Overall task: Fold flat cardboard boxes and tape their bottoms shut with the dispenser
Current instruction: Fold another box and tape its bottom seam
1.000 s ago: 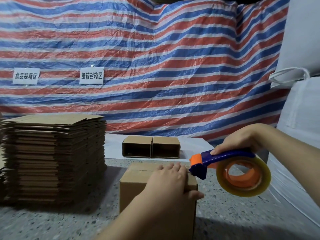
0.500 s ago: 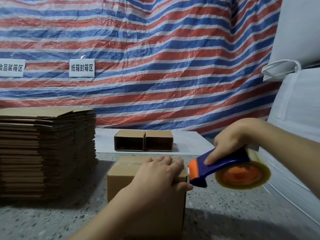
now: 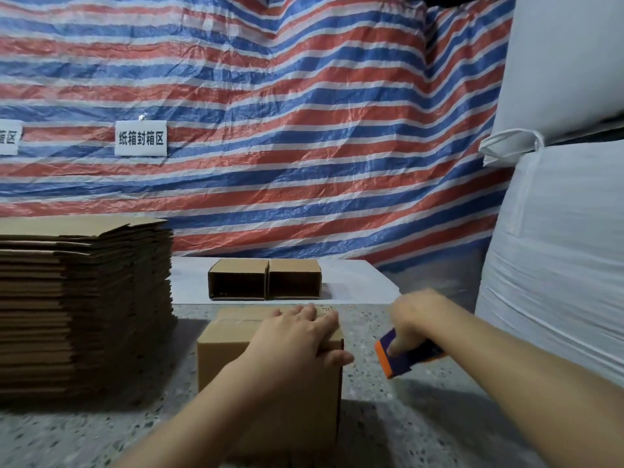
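A folded brown cardboard box [image 3: 229, 363] stands on the speckled table in front of me. My left hand [image 3: 300, 336] lies flat on its top, fingers spread, thumb over the right edge. To the right of the box my right hand [image 3: 415, 319] grips the blue and orange tape dispenser [image 3: 401, 358], held low above the table and blurred by motion. The tape roll is hidden behind my wrist. A tall stack of flat cardboard boxes [image 3: 84, 305] sits at the left.
Two folded boxes [image 3: 263, 278] lie on their sides on a white sheet [image 3: 351, 282] at the back. A striped tarp [image 3: 270, 130] with white signs hangs behind. Big white sacks [image 3: 557, 231] crowd the right side.
My right hand has lowered the tape dispenser down beside the box, and the roll has gone out of sight. My left hand stays on the box top.
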Tool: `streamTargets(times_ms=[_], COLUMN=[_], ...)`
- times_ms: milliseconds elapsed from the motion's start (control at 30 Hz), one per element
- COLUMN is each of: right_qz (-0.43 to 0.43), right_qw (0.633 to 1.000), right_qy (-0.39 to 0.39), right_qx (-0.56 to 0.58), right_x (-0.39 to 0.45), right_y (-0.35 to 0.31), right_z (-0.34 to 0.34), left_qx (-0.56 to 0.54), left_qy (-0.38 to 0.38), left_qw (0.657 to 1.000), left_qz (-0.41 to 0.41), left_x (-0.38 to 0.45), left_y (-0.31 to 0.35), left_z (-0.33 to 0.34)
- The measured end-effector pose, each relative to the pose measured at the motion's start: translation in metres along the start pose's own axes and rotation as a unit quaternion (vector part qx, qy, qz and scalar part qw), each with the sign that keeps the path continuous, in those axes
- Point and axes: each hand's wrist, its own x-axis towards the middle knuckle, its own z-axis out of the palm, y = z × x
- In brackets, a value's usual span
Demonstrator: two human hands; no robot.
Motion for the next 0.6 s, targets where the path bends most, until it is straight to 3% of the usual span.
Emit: streamTargets(times_ms=[100, 200, 600], right_qz=[0.010, 0.044, 0.091], right_qw=[0.985, 0.961, 0.947], right_qy=[0.157, 0.231, 0.223], right_qx=[0.073, 0.145, 0.215], right_x=[0.015, 0.032, 0.061], right_y=[0.005, -0.003, -0.040], right_z=[0.034, 0.061, 0.134], left_qx=[-0.012, -0.014, -0.004], left_qy=[-0.002, 0.001, 0.010], left_qw=[1.000, 1.000, 1.000], left_qz=[0.000, -0.001, -0.005], left_x=[0.000, 0.000, 0.003], left_y=[0.000, -0.003, -0.003], left_z=[0.001, 0.003, 0.007])
